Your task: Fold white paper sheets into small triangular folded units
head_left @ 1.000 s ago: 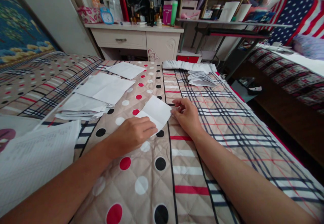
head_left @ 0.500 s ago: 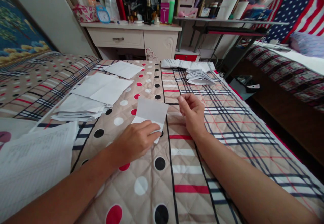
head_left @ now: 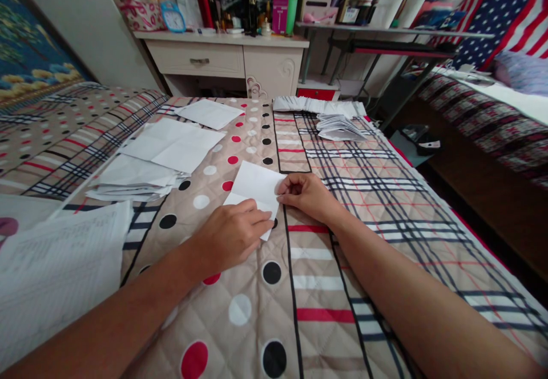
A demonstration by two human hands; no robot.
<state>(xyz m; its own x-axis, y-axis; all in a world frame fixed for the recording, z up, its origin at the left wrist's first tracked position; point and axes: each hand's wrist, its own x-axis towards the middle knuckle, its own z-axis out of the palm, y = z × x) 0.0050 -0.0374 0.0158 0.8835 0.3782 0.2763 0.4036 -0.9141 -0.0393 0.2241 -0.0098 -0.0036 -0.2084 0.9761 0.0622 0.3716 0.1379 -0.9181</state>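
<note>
A white sheet of paper with a fold crease lies on the patterned bedspread in front of me. My left hand rests over its lower part, fingers together and curled onto it, holding it against the bed. At the paper's right edge my right hand pinches the sheet between thumb and fingers. To the left are a stack of white paper sheets and a creased sheet on top. Another white sheet lies farther back.
A row of folded papers runs along the bed's far edge, with a smaller folded pile before it. Printed pages lie at the near left. Behind the bed stand a white dresser and a desk.
My right hand has moved left and down from above the bed and taken hold of the paper's right edge. The left hand has stayed on the sheet.
</note>
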